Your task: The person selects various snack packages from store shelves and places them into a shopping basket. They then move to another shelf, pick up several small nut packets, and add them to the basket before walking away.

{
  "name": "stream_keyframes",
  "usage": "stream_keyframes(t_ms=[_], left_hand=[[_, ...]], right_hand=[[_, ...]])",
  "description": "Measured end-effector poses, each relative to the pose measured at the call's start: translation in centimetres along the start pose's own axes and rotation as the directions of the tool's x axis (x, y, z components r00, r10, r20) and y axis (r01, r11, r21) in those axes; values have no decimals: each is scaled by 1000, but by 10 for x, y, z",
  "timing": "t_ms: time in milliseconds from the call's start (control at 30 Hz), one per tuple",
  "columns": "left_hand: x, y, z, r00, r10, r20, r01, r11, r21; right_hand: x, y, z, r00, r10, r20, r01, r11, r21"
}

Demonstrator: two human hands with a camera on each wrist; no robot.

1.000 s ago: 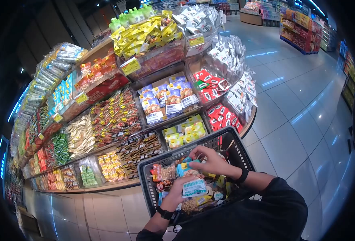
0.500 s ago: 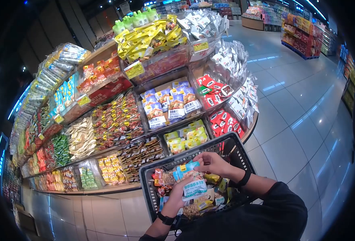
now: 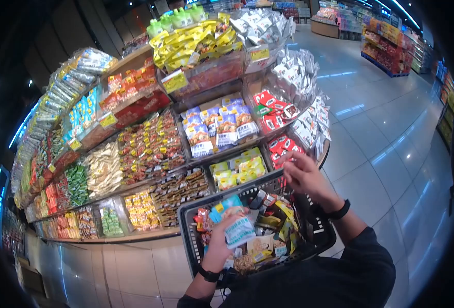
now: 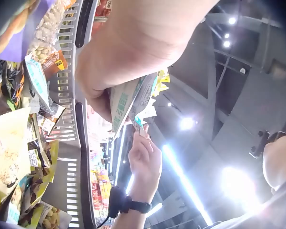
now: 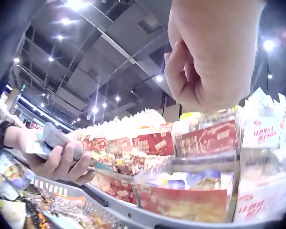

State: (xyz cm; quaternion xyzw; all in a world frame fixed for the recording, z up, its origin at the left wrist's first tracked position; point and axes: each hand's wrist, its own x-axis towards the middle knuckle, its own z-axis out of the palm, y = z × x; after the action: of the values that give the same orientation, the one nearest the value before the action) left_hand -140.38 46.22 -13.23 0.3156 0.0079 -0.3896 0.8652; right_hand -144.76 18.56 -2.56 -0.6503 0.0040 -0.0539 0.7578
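Observation:
My left hand (image 3: 218, 247) grips teal-and-white snack packets (image 3: 240, 232) with green lettering, over the left part of a dark shopping basket (image 3: 315, 226). A blue part with a yellow label (image 3: 224, 208) shows above the fingers. In the left wrist view, two packet faces (image 4: 121, 102) lie close together under the hand. My right hand (image 3: 309, 179) is raised over the basket's far right corner, apart from the packets. Its fingers are loosely bent in the right wrist view, with nothing visible in them. Several mixed snack bags (image 3: 260, 246) fill the basket below.
A tiered snack display curves ahead, with yellow-green packets (image 3: 239, 169) just beyond the basket rim. Purple nut bags (image 3: 226, 126) and red packets (image 3: 283, 143) sit in bins near my right hand. Tiled floor (image 3: 376, 133) stretches off to the right.
My right hand has come off the packets and moved up and right, past the basket's far corner. The left hand still holds the packets, now tilted a little.

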Motion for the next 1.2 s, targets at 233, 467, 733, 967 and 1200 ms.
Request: stream_keyframes(t_ms=[233, 467, 733, 967, 1200], left_hand=[[-22, 57, -2, 895, 446, 10, -419, 849, -321], [-20, 66, -21, 867, 497, 36, -465, 834, -296], [-21, 57, -19, 913, 408, -6, -392, 875, -284], [-22, 49, -5, 928, 368, -52, -371, 918, -140], [-15, 37, 3, 961, 261, -90, -268, 961, -66]], right_hand=[[-3, 27, -5, 937, 244, 249, -33, 774, -633], [-1, 92, 44, 826, 101, 555, 450, 476, -756], [14, 158, 65, 736, -84, 672, 676, 149, -722], [-1, 82, 50, 934, -105, 342, 343, 536, -771], [-28, 34, 47, 908, -410, 83, 368, 690, -623]])
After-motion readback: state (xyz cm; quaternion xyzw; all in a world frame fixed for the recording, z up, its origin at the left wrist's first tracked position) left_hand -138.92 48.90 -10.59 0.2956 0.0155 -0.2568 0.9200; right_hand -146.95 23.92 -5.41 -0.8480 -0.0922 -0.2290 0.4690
